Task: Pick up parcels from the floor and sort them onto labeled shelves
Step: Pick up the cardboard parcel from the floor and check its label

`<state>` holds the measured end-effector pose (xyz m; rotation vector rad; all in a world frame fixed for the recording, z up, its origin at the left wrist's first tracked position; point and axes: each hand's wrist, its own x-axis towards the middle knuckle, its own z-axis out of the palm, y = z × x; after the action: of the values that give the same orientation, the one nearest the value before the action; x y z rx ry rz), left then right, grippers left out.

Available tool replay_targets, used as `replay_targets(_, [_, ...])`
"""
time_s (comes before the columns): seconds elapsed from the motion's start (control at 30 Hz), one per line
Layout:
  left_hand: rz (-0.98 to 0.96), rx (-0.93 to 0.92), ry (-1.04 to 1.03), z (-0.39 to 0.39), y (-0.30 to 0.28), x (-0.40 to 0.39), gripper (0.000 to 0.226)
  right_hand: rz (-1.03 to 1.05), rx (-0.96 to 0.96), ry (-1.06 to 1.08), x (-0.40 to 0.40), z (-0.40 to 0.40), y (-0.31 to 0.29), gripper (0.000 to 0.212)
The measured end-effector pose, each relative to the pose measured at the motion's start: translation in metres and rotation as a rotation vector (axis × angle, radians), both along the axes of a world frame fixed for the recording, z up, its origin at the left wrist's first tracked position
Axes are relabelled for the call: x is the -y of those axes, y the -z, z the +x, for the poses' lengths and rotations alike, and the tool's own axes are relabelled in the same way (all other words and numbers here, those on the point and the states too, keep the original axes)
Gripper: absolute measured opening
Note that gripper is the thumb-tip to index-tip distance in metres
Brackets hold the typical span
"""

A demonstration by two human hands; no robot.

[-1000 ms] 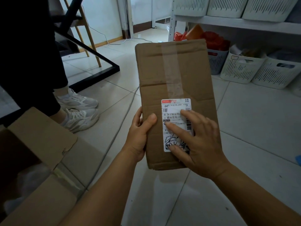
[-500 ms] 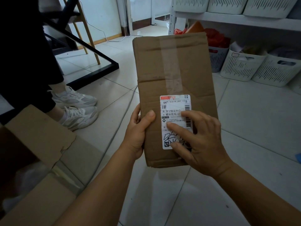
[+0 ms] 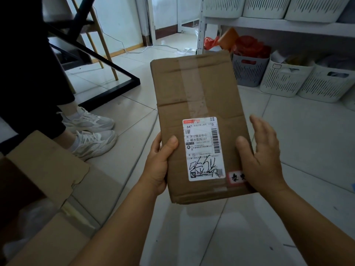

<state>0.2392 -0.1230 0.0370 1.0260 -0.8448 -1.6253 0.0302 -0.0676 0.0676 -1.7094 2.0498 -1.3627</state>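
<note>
Parcel (image 3: 199, 104) between hands — open box (image 3: 44, 181) left, baskets (image 3: 284, 77) seemingly behind.

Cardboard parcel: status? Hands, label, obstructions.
Left hand grips the flat brown cardboard parcel at its left edge. Right hand open along right edge. White shipping label uncovered, face up. Nothing blocking.

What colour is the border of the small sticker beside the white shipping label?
Red, around the small white handwritten sticker; head view.
</note>
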Motion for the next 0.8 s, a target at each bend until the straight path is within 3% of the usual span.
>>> replay_targets(0.1, [0.049, 0.029, -0.024, 0.0, 0.003, 0.002, 0.08, 0.147, 0.259, -0.064, 0.006, -0.003, 0.003, 0.059])
replay_targets(0.17, [0.072, 0.056, -0.014, 0.003, 0.006, 0.004, 0.075, 0.201, 0.336, -0.106, 0.008, -0.003, 0.008, 0.044])
replay_targets(0.37, [0.036, 0.122, 0.051, 0.014, 0.005, 0.006, 0.069, 0.291, 0.559, -0.007, 0.021, 0.001, 0.016, 0.042])
replay_targets(0.5, [0.05, 0.164, 0.045, 0.026, -0.004, -0.002, 0.069, 0.371, 0.62, 0.023, 0.021, 0.012, 0.017, 0.041])
replay_targets(0.6, [0.092, 0.185, -0.024, 0.035, -0.017, -0.01, 0.055, 0.442, 0.677, 0.021, 0.02, 0.021, 0.01, 0.042])
replay_targets(0.7, [0.128, 0.187, -0.061, 0.042, -0.042, -0.019, 0.042, 0.512, 0.704, 0.014, 0.014, 0.026, -0.014, 0.041])
replay_targets(0.8, [0.175, 0.193, -0.081, 0.049, -0.08, -0.033, 0.044, 0.578, 0.726, 0.014, 0.001, 0.029, -0.05, 0.039])
